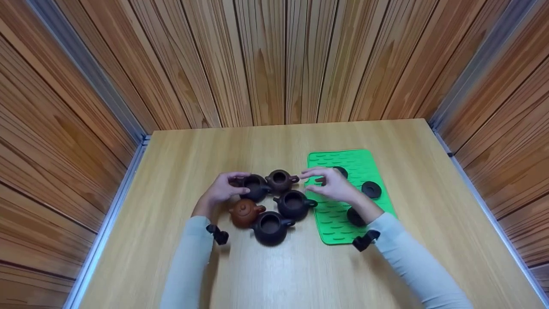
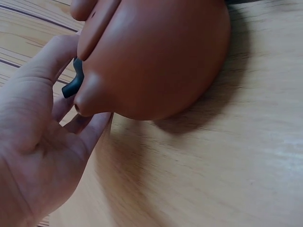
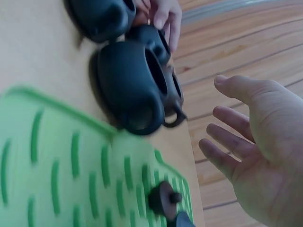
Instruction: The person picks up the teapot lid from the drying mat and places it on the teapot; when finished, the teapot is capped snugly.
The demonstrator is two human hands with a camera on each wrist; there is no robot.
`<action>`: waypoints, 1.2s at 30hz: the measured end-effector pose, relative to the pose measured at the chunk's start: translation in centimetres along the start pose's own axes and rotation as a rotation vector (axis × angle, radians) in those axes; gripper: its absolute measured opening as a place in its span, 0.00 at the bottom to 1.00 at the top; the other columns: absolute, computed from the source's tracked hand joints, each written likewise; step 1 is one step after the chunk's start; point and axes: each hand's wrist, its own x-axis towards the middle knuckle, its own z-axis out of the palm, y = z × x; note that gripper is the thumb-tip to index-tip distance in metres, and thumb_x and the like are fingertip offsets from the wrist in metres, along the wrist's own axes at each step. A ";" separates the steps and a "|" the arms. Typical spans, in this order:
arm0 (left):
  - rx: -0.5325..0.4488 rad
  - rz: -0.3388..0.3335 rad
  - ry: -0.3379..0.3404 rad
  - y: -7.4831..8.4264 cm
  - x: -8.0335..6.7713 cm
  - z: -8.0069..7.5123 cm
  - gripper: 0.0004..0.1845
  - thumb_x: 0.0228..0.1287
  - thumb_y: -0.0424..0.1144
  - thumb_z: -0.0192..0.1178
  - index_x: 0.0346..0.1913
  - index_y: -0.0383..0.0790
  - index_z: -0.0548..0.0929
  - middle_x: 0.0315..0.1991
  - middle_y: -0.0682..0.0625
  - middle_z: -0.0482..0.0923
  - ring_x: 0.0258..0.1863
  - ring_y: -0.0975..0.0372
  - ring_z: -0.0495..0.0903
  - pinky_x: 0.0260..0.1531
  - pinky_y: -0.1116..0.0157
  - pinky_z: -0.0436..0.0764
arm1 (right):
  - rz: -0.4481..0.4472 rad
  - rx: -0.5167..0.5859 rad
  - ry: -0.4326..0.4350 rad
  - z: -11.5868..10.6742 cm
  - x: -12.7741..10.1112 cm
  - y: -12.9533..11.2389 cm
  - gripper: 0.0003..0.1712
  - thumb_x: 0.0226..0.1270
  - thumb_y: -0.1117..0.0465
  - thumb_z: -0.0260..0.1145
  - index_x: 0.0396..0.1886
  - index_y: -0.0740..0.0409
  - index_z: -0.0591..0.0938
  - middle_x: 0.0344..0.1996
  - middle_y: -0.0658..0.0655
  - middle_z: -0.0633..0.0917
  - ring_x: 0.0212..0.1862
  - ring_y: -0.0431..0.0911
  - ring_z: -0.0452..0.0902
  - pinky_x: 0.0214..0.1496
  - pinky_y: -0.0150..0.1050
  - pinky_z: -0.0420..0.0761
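Around the spout side of a dark, lidless teapot, my left hand grips with thumb in front and fingers behind. Its dark spout shows between thumb and fingers in the left wrist view. Just nearer stands a reddish-brown teapot with its lid on. My right hand is raised over the mat's left edge, fingers spread and holding nothing. Close to its fingertips is the handle of a small dark-brown lidless teapot. Two more black lidless teapots stand nearer, handles pointing right.
A green ridged mat lies at the right of the table. On it are several dark lids, including a round black lid and a brown lid with a knob. Wood-panelled walls enclose the table's back and sides.
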 end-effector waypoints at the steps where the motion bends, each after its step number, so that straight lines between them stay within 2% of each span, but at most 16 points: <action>1: 0.008 0.002 -0.002 0.0 0.0 0.0 0.28 0.60 0.35 0.72 0.65 0.45 0.81 0.67 0.43 0.78 0.69 0.50 0.73 0.72 0.51 0.68 | 0.008 0.002 0.008 -0.4 -0.1 0.2 0.19 0.65 0.62 0.72 0.56 0.58 0.86 0.63 0.63 0.83 0.67 0.58 0.77 0.61 0.61 0.80; 5: 0.021 0.009 -0.010 0.0 0.0 -0.1 0.29 0.58 0.35 0.74 0.64 0.46 0.81 0.66 0.45 0.79 0.70 0.50 0.73 0.74 0.52 0.66 | 0.032 -0.025 0.040 -1.8 -0.6 1.0 0.19 0.65 0.64 0.72 0.56 0.55 0.86 0.62 0.62 0.83 0.67 0.58 0.77 0.64 0.61 0.78; 10: 0.021 0.005 -0.023 -0.1 -0.1 -0.1 0.30 0.58 0.33 0.74 0.65 0.47 0.80 0.66 0.45 0.79 0.67 0.51 0.75 0.69 0.54 0.72 | 0.045 -0.086 0.087 -3.4 -1.0 1.7 0.18 0.65 0.61 0.73 0.55 0.50 0.87 0.61 0.57 0.85 0.68 0.56 0.76 0.71 0.57 0.72; 19: 0.054 -0.006 -0.009 0.2 -0.2 0.2 0.30 0.59 0.33 0.72 0.65 0.49 0.80 0.66 0.44 0.78 0.66 0.50 0.75 0.65 0.55 0.74 | 0.096 -0.067 0.167 -5.4 -1.4 3.5 0.19 0.67 0.65 0.70 0.56 0.52 0.86 0.63 0.60 0.82 0.68 0.58 0.74 0.66 0.65 0.74; 26: 0.072 -0.003 -0.008 0.4 -0.2 0.3 0.30 0.59 0.32 0.72 0.65 0.50 0.79 0.66 0.43 0.77 0.66 0.50 0.75 0.64 0.56 0.74 | 0.169 -0.055 0.178 -6.3 -1.8 5.4 0.24 0.69 0.65 0.67 0.63 0.46 0.81 0.67 0.60 0.76 0.71 0.59 0.68 0.67 0.68 0.71; 33: 0.085 0.005 -0.004 0.4 -0.2 0.4 0.30 0.59 0.32 0.72 0.65 0.49 0.79 0.66 0.42 0.77 0.64 0.49 0.76 0.61 0.58 0.76 | 0.179 -0.030 0.174 -6.7 -1.7 6.7 0.27 0.68 0.69 0.66 0.66 0.53 0.79 0.68 0.61 0.73 0.69 0.65 0.65 0.65 0.69 0.71; 36: 0.086 -0.004 0.003 0.3 -0.2 0.4 0.30 0.59 0.32 0.72 0.65 0.51 0.79 0.66 0.43 0.77 0.65 0.50 0.76 0.61 0.58 0.76 | 0.195 -0.026 0.150 -6.9 -1.6 7.1 0.27 0.67 0.69 0.66 0.65 0.52 0.79 0.67 0.61 0.72 0.69 0.68 0.65 0.66 0.68 0.70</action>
